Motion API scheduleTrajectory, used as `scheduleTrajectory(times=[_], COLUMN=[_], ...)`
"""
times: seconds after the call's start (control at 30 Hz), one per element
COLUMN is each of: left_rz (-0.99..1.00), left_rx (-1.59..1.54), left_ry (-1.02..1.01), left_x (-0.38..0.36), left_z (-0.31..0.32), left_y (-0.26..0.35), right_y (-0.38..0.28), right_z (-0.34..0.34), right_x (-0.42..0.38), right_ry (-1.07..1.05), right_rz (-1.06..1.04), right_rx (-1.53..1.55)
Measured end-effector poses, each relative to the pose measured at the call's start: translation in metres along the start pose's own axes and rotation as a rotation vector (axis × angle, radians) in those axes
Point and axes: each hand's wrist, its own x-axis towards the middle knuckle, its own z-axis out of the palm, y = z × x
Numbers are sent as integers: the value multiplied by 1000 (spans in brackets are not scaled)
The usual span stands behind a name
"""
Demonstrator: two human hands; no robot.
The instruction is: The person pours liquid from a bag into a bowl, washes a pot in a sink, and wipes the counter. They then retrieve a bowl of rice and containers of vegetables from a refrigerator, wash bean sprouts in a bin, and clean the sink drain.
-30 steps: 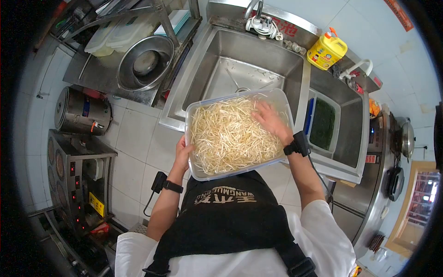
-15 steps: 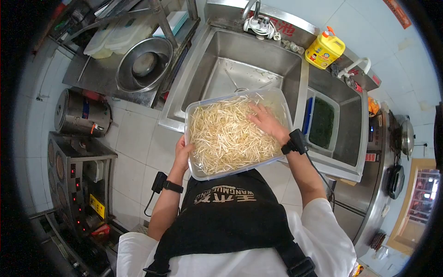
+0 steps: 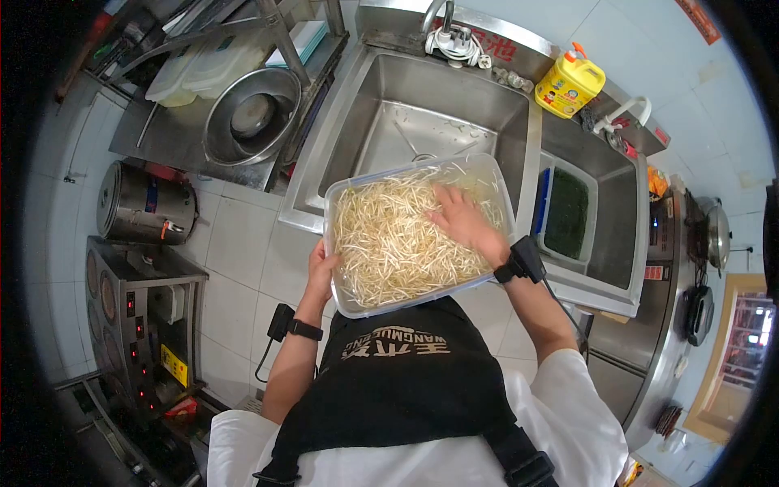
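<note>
A clear plastic tub [image 3: 492, 174] full of bean sprouts [image 3: 398, 243] is held in front of my apron, its far side over the near edge of the sink. My left hand [image 3: 322, 272] grips the tub's left side, thumb on the rim and the other fingers mostly hidden behind the wall. Inside the tub, my right hand [image 3: 466, 221] lies on the sprouts at the right with its fingers spread, palm down. Whether any sprouts are caught under that palm is hidden.
Ahead is a steel sink [image 3: 345, 122]; a second basin at right holds a tub of dark green stuff [image 3: 566, 213]. A yellow jug [image 3: 570, 84] stands on the ledge. To the left are a metal bowl [image 3: 217, 134], a steel pot [image 3: 134, 199] and a multi-burner cooker [image 3: 122, 325].
My right hand has moved slightly left and down over the sprouts, its fingers spread a little more. My left hand and the tub have hardly moved.
</note>
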Motion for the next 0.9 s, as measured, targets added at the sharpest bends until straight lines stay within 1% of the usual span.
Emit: scheduleTrajectory(times=[0.03, 0.1, 0.2, 0.33, 0.4, 0.43, 0.5, 0.53, 0.6, 0.63, 0.7, 0.73, 0.8, 0.83, 0.9], left_rz=[-1, 0, -2, 6, 1, 1, -8, -8, -7, -5, -21, -20, -10, -9, -11], left_rx=[0, 5, -22, -27, -28, -29, -11, -11, 10, 9, -1, -1, -12, -13, -32], left_ry=[1, 2, -2, -16, -7, -6, -22, -24, -18, -19, -11, -12, -4, -3, -10], left_x=[0, -1, -2, -1, -2, -2, -3, -3, -2, -2, -6, -5, -5, -5, -6], left_z=[0, 0, 2, -2, -1, -2, -2, -3, -3, -1, 4, 3, 1, 2, 3], left_y=[1, 2, 3, 0, 1, 1, 1, 1, -1, 2, 8, 7, 3, 4, 6], right_y=[-3, -9, -10, -9, 7, 14, 28, 34, 49, 52, 55, 54, 52, 50, 46], right_z=[-1, -2, -7, -30, -41, -46, -53, -51, -40, -38, -29, -24, -12, -7, 0], right_x=[-3, -9, -17, -32, -26, -20, -6, 0, 13, 18, 26, 29, 33, 34, 35], right_ry=[-1, -6, -19, -50, 169, 168, 442, 443, 441, 442, 399, 401, 311, 311, 247], right_rz=[0, 76, 96, 43, -81, -82, -64, -63, 48, 47, -57, -58, -79, -80, -79], right_rx=[0, -89, -151, -260, -115, -115, -92, -93, -26, -28, 86, 86, 44, 44, 26])
